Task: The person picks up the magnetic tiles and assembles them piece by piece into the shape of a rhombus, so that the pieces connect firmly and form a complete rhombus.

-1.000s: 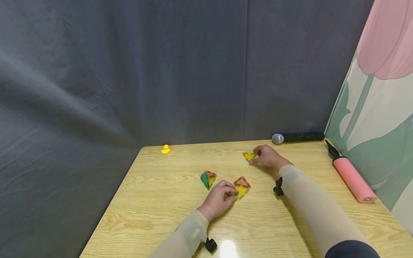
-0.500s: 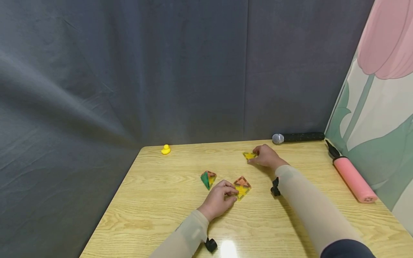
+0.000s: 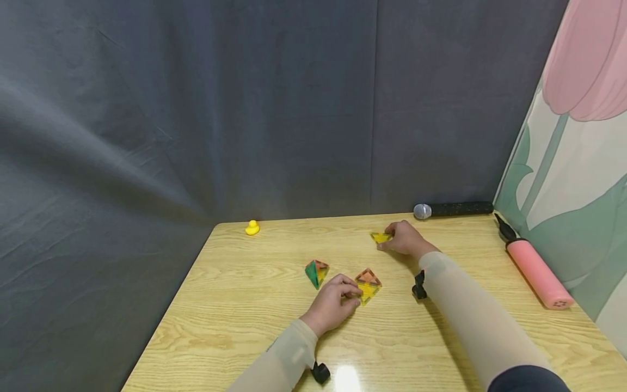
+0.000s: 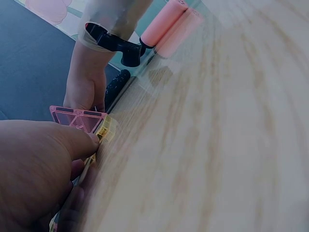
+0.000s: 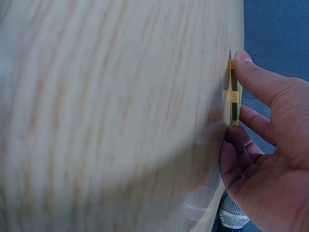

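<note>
My left hand [image 3: 333, 307] pinches the left side of a yellow triangular magnetic tile [image 3: 368, 293] on the table. An orange tile [image 3: 367, 275] joins its far edge; in the left wrist view this orange tile [image 4: 79, 118] stands raised at a slant beyond my thumb. Farther back, my right hand [image 3: 405, 238] holds another yellow triangular tile [image 3: 379, 238] by its right side. In the right wrist view, that tile [image 5: 234, 96] shows edge-on, between thumb and fingers, close to the tabletop. Left of centre sits a small piece built of green, orange and yellow tiles [image 3: 315, 274].
The wooden table [image 3: 235, 305] meets a dark curtain [image 3: 294, 109] at the back. A yellow rubber duck [image 3: 252, 227] sits far left. Along the back right lies a microphone [image 3: 453, 209], with a pink hand pump [image 3: 539, 274] by the right edge.
My right hand and forearm have shifted slightly to the left, and the tile in that hand looks flatter. The left hand and the joined tiles have stayed put.
</note>
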`<state>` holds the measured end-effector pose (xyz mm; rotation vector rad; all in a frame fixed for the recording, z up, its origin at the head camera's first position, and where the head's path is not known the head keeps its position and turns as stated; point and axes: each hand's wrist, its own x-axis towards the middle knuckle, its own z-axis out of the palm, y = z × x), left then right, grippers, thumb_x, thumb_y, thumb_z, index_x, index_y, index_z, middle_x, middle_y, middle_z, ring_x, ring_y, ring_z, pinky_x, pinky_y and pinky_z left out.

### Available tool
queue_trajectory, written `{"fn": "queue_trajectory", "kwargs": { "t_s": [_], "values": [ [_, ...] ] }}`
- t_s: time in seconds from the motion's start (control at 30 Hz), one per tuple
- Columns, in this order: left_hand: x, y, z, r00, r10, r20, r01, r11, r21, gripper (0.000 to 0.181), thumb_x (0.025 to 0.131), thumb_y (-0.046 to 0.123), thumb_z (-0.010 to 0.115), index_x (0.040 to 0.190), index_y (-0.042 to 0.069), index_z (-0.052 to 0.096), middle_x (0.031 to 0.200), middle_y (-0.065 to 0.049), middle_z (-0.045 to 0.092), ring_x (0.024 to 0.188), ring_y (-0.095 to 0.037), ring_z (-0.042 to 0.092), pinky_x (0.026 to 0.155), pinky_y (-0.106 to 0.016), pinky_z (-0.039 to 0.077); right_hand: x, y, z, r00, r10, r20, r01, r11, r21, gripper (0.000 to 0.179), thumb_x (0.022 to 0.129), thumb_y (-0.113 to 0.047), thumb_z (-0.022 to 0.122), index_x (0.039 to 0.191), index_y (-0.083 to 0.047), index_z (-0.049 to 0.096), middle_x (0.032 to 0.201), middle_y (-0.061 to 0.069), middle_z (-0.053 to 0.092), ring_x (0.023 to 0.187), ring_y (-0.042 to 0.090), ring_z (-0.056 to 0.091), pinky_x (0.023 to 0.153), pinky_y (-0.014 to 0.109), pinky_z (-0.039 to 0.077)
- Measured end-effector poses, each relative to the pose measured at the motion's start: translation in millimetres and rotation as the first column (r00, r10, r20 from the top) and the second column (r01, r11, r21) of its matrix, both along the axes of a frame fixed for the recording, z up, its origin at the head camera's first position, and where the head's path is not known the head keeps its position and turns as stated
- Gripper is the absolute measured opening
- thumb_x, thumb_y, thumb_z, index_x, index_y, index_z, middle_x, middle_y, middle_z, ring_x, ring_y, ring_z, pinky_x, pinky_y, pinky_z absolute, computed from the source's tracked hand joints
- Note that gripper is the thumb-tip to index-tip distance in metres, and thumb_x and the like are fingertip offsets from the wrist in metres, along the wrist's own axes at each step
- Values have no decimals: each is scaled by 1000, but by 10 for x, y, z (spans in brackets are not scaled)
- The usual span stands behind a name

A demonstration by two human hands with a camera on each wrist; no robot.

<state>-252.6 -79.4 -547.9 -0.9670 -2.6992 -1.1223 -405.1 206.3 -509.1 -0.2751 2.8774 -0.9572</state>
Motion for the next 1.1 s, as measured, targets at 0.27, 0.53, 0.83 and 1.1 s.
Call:
{"fn": "queue_trajectory", "kwargs": {
  "t_s": [0.27, 0.53, 0.83, 1.1],
  "values": [
    [-17, 1, -25, 1000, 1, -8, -1, 1000, 6, 19, 100, 18, 75, 118, 17, 79, 119, 10, 59, 99, -3, 60, 85, -18, 52, 32, 0, 18, 1000, -15, -19, 15, 999, -31, 60, 86, -27, 89, 128, 1, 57, 107, 17, 61, 92, 30, 56, 82, 46, 49],
    [16, 11, 10, 1000, 12, 3, -12, 1000, 3, 19, 100, 18, 75, 118, 16, 79, 119, 10, 59, 98, -2, 59, 85, -18, 52, 116, -16, 59, 997, -34, -67, 26, 993, -119, 43, 90, -7, 82, 125, -2, 57, 90, 13, 56, 75, 25, 52, 67, 37, 43],
    [5, 10, 0, 1000, 7, 6, -8, 1000, 8, 19, 100, 17, 75, 118, 16, 79, 119, 10, 59, 98, -3, 60, 85, -19, 52, 186, 0, 25, 992, -33, -124, 12, 986, -168, 30, 95, -5, 74, 122, -3, 59, 91, 14, 55, 72, 24, 53, 60, 35, 46],
    [-4, 1, -22, 1000, 5, 16, -5, 1000, 4, 19, 101, 19, 74, 119, 18, 79, 119, 12, 58, 98, -3, 59, 84, -17, 52, 222, 27, 30, 985, -47, -165, 17, 984, -179, 30, 94, -5, 74, 121, -5, 60, 93, 13, 57, 72, 23, 54, 61, 35, 47]
  ]
}}
